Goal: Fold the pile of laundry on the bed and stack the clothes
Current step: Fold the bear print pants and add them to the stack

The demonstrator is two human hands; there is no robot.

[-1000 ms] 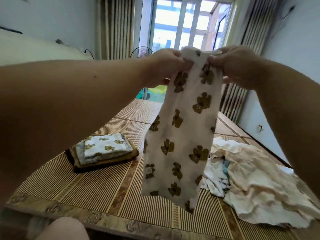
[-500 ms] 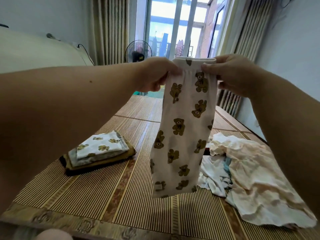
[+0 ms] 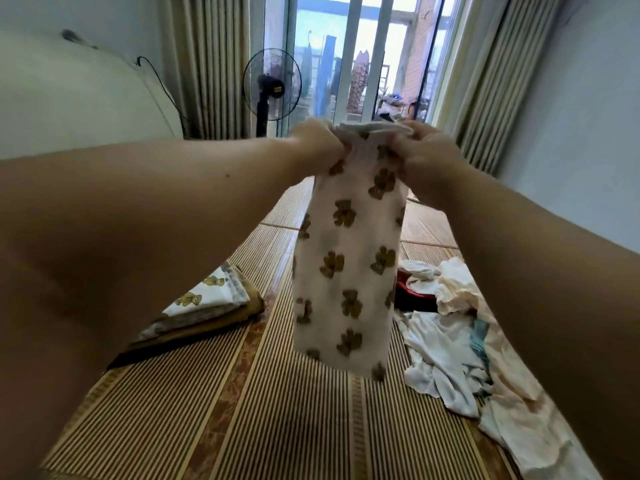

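A small pair of white trousers with brown bear print point(image 3: 348, 268) hangs upright above the bed, folded lengthwise. My left hand point(image 3: 317, 145) and my right hand point(image 3: 424, 150) each pinch the waistband at the top, close together. The hem hangs just above the striped bamboo mat point(image 3: 284, 420). A stack of folded clothes point(image 3: 204, 311) lies on the mat to the left, partly hidden by my left arm. A loose pile of white, cream and red laundry point(image 3: 460, 344) lies on the right.
A standing fan point(image 3: 272, 84) is beyond the bed by the glass balcony door point(image 3: 360, 57). Curtains hang on both sides. A padded headboard point(image 3: 69, 105) fills the left; a grey wall runs along the right.
Both hands lowered the trousers and moved them away from me, and came closer together on the waistband. The view tilted, so more of the window and fan shows.
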